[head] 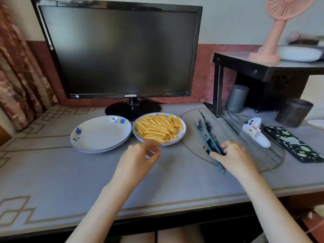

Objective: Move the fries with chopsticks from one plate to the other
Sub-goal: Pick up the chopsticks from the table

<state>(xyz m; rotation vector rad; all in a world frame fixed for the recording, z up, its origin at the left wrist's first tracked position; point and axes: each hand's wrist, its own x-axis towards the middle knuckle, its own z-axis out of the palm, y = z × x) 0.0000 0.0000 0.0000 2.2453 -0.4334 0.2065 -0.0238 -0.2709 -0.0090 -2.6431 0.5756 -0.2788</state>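
Right hand (233, 155) clamps its grip on teal chopsticks (205, 137) lying on the desk (87, 172). Left hand (138, 155) hovers loosely curled, grip apart, just before the right plate (181, 136), heaped with fries (157, 128); beside it, rims touching, sits a bare white plate (100, 134).

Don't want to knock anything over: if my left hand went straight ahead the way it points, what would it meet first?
The left hand would likely meet the near rim of the fries plate first; if it rides higher, the fries. Height is unclear.
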